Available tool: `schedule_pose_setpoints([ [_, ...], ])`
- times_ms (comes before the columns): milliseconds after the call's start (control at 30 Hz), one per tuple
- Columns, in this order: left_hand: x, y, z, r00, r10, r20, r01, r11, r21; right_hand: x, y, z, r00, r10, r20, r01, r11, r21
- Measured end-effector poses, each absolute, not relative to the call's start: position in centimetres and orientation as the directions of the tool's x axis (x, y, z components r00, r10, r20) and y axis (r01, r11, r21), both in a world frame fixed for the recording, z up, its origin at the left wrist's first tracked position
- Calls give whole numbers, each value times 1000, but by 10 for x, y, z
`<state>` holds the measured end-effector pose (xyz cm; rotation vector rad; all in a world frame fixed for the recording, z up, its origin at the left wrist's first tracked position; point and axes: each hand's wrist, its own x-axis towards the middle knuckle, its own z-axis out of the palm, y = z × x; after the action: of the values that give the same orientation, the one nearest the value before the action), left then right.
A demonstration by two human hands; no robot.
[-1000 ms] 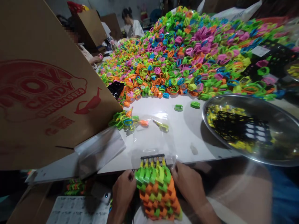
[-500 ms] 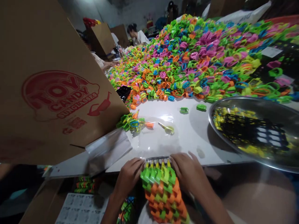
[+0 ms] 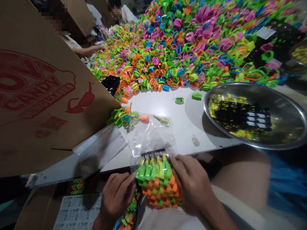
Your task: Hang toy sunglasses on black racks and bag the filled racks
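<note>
At the table's front edge, a clear plastic bag [image 3: 153, 135] lies partly around a block of green and orange watch-like plastic toys [image 3: 157, 185]. The toys stand in tight rows, with a black rack [image 3: 153, 152] at their top end. My left hand [image 3: 117, 191] is closed, thumb and fingers pinching the bag's left side next to the green toys. On the other side, my right hand [image 3: 192, 175] grips the bag along its right edge, its fingers against the block. The block's lower end rests toward my lap.
A big cardboard box [image 3: 35, 105] stands at left beside plastic sheets [image 3: 98, 147]. A steel bowl [image 3: 287, 121] with yellow pieces and a black tray is at right. Behind spreads a heap of colourful toys [image 3: 179, 48]. Another person's arm [image 3: 88, 50] reaches in at far left.
The block has slid further into the bag, whose film now covers its top end. My left hand has moved lower and left; the right hand has shifted down its side. The view has tilted down.
</note>
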<state>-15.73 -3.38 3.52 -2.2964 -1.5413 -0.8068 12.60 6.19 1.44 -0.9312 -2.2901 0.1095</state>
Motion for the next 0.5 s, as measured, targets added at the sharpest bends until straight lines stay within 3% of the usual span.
schedule_pose_setpoints([
  [267, -146, -54, 16, 292, 752, 591, 868, -468, 168, 138, 45, -10, -469, 652, 597, 584, 735, -345],
  [500, -152, -77, -10, 393, 766, 508, 827, -536, 168, 164, 40, -28, -534, 524, 664, 442, 842, -309],
])
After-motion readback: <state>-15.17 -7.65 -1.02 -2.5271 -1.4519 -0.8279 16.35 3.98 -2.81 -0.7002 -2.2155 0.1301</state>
